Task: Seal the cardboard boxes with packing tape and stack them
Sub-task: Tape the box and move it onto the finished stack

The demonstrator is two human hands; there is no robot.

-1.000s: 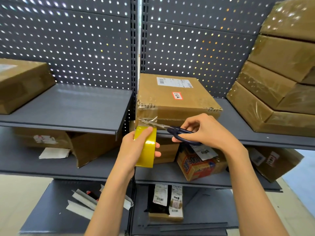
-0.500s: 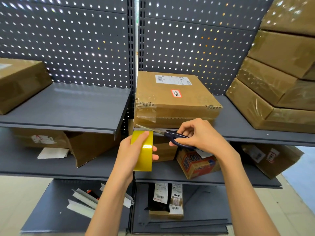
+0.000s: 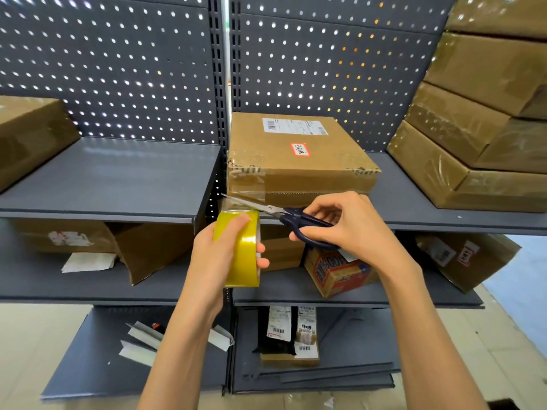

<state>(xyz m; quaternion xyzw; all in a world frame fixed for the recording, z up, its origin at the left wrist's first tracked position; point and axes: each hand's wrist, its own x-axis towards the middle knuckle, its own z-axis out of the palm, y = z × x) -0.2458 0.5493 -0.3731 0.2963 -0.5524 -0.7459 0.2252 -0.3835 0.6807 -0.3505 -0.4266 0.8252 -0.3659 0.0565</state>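
A flat cardboard box (image 3: 299, 161) with a white shipping label and a red sticker lies on the upper grey shelf (image 3: 112, 179), at its front edge. My left hand (image 3: 219, 255) grips a yellow roll of packing tape (image 3: 241, 247) just below the box's front left corner. A clear strip of tape runs from the roll up to the box's front face. My right hand (image 3: 343, 226) holds dark-handled scissors (image 3: 284, 216), with the blades pointing left across that strip, right above the roll.
Several taped boxes (image 3: 473, 137) are stacked at the right of the upper shelf, and one more box (image 3: 29, 134) stands at its left end. The lower shelf holds an open carton (image 3: 142, 250), a printed orange box (image 3: 337, 273) and another parcel (image 3: 464, 258). Papers and small parcels lie on the bottom shelf.
The stretch of clear tape between box and roll has become shorter as the roll came nearer the box's lower edge. The scissor blades now lie across the strip by the box.
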